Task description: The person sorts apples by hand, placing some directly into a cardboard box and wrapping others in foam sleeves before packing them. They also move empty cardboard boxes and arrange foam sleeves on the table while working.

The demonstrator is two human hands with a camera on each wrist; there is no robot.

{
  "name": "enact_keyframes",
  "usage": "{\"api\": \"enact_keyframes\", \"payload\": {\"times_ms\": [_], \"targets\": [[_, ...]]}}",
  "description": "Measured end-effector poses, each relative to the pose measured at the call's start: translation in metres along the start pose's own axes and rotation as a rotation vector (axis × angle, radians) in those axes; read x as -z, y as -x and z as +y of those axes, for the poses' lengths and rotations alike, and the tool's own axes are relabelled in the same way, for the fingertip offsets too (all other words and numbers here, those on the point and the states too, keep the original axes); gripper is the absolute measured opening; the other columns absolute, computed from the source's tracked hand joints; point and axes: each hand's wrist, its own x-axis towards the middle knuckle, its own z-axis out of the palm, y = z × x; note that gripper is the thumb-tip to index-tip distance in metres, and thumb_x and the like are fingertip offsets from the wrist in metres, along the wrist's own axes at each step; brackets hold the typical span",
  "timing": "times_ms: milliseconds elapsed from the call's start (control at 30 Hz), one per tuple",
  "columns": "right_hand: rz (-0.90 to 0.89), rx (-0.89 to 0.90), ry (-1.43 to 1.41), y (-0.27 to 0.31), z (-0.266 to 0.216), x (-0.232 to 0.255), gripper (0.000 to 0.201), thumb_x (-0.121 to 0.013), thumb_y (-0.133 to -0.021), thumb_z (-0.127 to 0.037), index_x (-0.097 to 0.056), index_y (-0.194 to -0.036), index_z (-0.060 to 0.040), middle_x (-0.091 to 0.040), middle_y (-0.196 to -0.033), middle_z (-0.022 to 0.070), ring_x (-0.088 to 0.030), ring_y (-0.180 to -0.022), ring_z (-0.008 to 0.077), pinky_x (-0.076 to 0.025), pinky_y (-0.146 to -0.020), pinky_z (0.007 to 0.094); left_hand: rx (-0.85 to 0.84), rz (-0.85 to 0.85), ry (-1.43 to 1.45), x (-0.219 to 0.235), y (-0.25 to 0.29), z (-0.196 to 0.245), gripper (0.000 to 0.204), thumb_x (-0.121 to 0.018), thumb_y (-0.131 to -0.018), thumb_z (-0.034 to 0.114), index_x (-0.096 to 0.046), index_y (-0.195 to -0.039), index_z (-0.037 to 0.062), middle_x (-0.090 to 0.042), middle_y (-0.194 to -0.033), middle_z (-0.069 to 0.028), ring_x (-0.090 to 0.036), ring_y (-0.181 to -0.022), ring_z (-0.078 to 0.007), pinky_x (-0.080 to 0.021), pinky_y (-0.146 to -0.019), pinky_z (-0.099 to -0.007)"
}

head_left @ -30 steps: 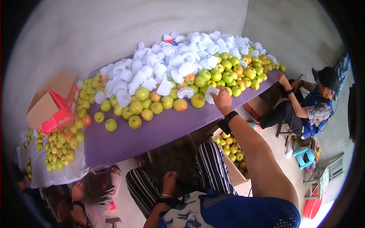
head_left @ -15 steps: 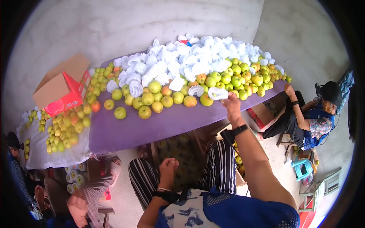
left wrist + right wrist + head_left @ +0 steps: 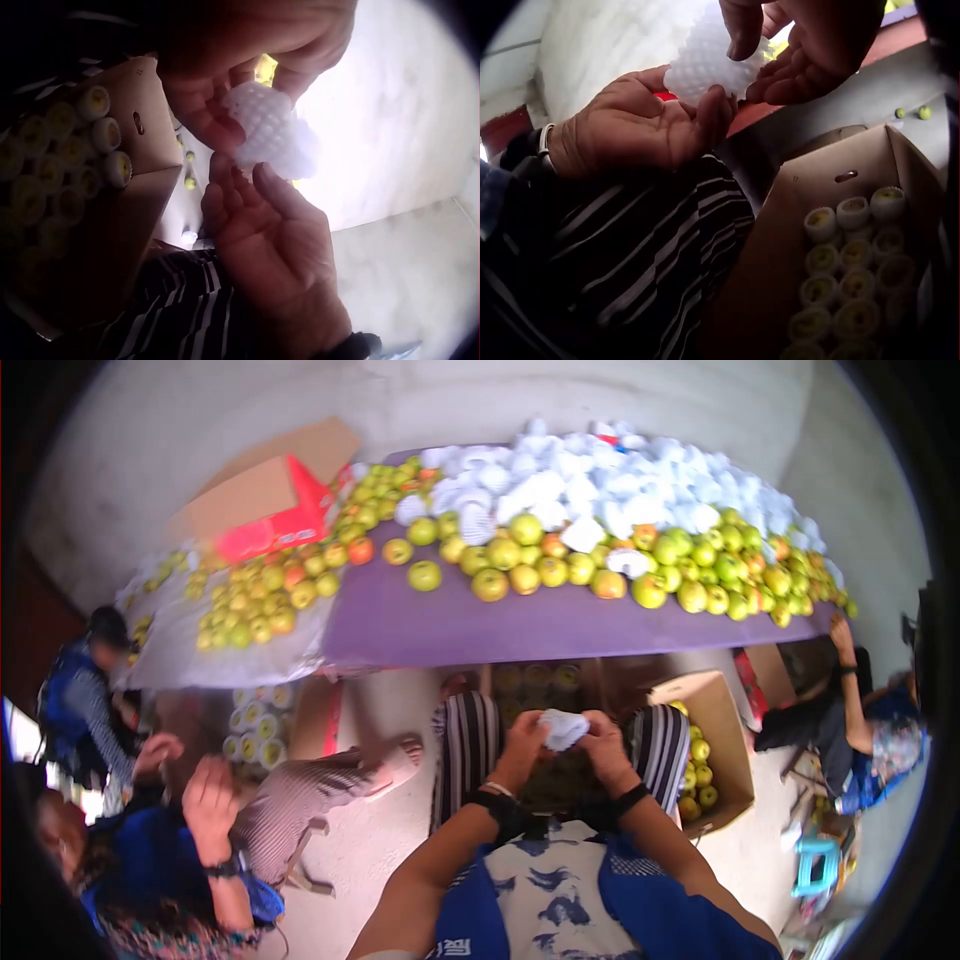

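Note:
A white foam fruit net (image 3: 566, 730) is held above the lap between both hands. My left hand (image 3: 518, 748) grips one side of it, and my right hand (image 3: 606, 748) pinches the other between thumb and fingers. In the left wrist view the ribbed net (image 3: 262, 124) bulges between the hands. Below them stands a carton (image 3: 840, 161) with rows of apples (image 3: 821, 219) in white foam nets. Loose green and reddish apples (image 3: 490, 585) lie along the purple table (image 3: 450, 630), in front of a heap of foam nets (image 3: 660, 480).
An open box (image 3: 740, 760) of apples stands by the right knee. A red and brown carton (image 3: 275, 510) lies on the table's left part. One person (image 3: 160, 870) sits close at the left, another (image 3: 865, 730) at the right. A blue stool (image 3: 817, 865) stands at the lower right.
My right hand has brought a foam net from the table's edge down to the lap. My left hand has risen from the lap and now grips it too. The head view has turned left.

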Motion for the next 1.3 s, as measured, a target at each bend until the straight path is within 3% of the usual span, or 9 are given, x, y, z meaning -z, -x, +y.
{"api": "enact_keyframes", "payload": {"times_ms": [100, 167, 333, 433, 700, 833, 1067, 1233, 1300], "targets": [[0.032, 0.011, 0.051, -0.011, 0.016, 0.013, 0.027, -0.056, -0.07, 0.004, -0.054, -0.095, -0.0059, -0.059, -0.084, 0.0027, -0.058, -0.075, 0.0119, -0.048, -0.059, 0.0239, -0.096, 0.022, -0.053, -0.002, -0.006, -0.014, 0.03, -0.059, -0.08, 0.013, -0.05, -0.106, 0.002, -0.057, -0.093, -0.0093, -0.058, -0.082, -0.0168, -0.05, -0.064, -0.0283], [0.004, -0.027, 0.093, -0.009, 0.01, 0.007, 0.026, -0.056, -0.07, 0.003, -0.053, -0.094, -0.0063, -0.06, -0.084, 0.003, -0.058, -0.075, 0.012, -0.048, -0.06, 0.0238, -0.247, 0.071, -0.411, 0.011, -0.019, -0.038, 0.037, -0.063, -0.073, 0.013, -0.049, -0.104, -0.001, -0.057, -0.092, -0.0123, -0.057, -0.084, -0.0198, -0.048, -0.07, -0.0316], [-0.208, -0.136, -0.244, 0.001, -0.016, -0.011, 0.031, -0.055, -0.076, -0.012, -0.051, -0.105, -0.0044, -0.057, -0.098, 0.0058, -0.057, -0.088, 0.0174, -0.05, -0.074, 0.0316, -0.179, 0.222, -0.417, 0.012, -0.018, -0.037, 0.04, -0.065, -0.072, 0.013, -0.048, -0.104, -0.0023, -0.053, -0.1, -0.0178, -0.055, -0.089, -0.0235, -0.046, -0.077, -0.0332], [-0.166, -0.16, -0.156, 0.001, -0.013, -0.013, 0.033, -0.055, -0.077, -0.013, -0.049, -0.108, -0.0028, -0.056, -0.101, 0.0066, -0.057, -0.09, 0.0183, -0.049, -0.076, 0.0328, -0.197, 0.295, -0.461, 0.013, -0.026, -0.054, 0.04, -0.066, -0.071, 0.015, -0.047, -0.102, -0.0015, -0.052, -0.097, -0.021, -0.052, -0.092, -0.0266, -0.044, -0.08, -0.0367], [-0.124, -0.21, 0.112, 0.002, -0.01, -0.004, 0.031, -0.055, -0.076, -0.006, -0.05, -0.106, -0.0016, -0.058, -0.094, 0.0053, -0.058, -0.081, 0.0143, -0.05, -0.069, 0.0273, -0.254, 0.285, -0.527, 0.012, -0.028, -0.058, 0.023, -0.062, -0.07, 0.011, -0.049, -0.085, -0.002, -0.055, -0.075, -0.0158, -0.056, -0.07, -0.0229, -0.044, -0.065, -0.0342], [-0.088, -0.163, 0.126, 0.002, -0.005, -0.007, 0.026, -0.057, -0.072, 0.001, -0.051, -0.097, -0.0036, -0.058, -0.084, 0.0032, -0.058, -0.071, 0.0133, -0.048, -0.064, 0.0252, -0.44, 0.375, -0.641, 0.007, -0.022, -0.051, 0.026, -0.065, -0.068, 0.014, -0.049, -0.083, -0.0011, -0.056, -0.077, -0.0193, -0.056, -0.071, -0.0328, -0.044, -0.063, -0.0376], [0.016, 0.049, 0.359, -0.007, 0.022, 0.008, 0.012, -0.058, -0.069, 0.002, -0.051, -0.075, -0.006, -0.049, -0.065, -0.0029, -0.049, -0.061, 0.0057, -0.041, -0.051, 0.0197, -0.32, 0.355, -0.729, 0.002, -0.01, -0.035, 0.028, -0.067, -0.067, 0.017, -0.05, -0.081, 0.0003, -0.056, -0.076, -0.0206, -0.055, -0.075, -0.0371, -0.044, -0.065, -0.039], [0.158, -0.043, 0.26, -0.011, 0.017, 0.005, 0.012, -0.055, -0.067, 0.004, -0.05, -0.072, -0.0062, -0.047, -0.064, -0.0039, -0.043, -0.058, 0.0039, -0.037, -0.051, 0.0185, -0.294, 0.294, -0.762, -0.002, -0.009, -0.03, 0.026, -0.066, -0.069, 0.021, -0.051, -0.08, 0.0017, -0.056, -0.075, -0.0204, -0.056, -0.073, -0.0379, -0.045, -0.063, -0.0386], [0.195, 0.234, 0.505, -0.015, 0.026, 0.011, 0.013, -0.054, -0.067, 0.004, -0.047, -0.071, -0.0066, -0.043, -0.062, -0.0043, -0.04, -0.056, 0.0031, -0.034, -0.049, 0.0188, -0.278, 0.315, -0.738, -0.005, -0.011, -0.026, 0.023, -0.064, -0.068, 0.017, -0.05, -0.078, 0.0017, -0.055, -0.075, -0.0216, -0.055, -0.074, -0.0384, -0.043, -0.062, -0.04]]}}
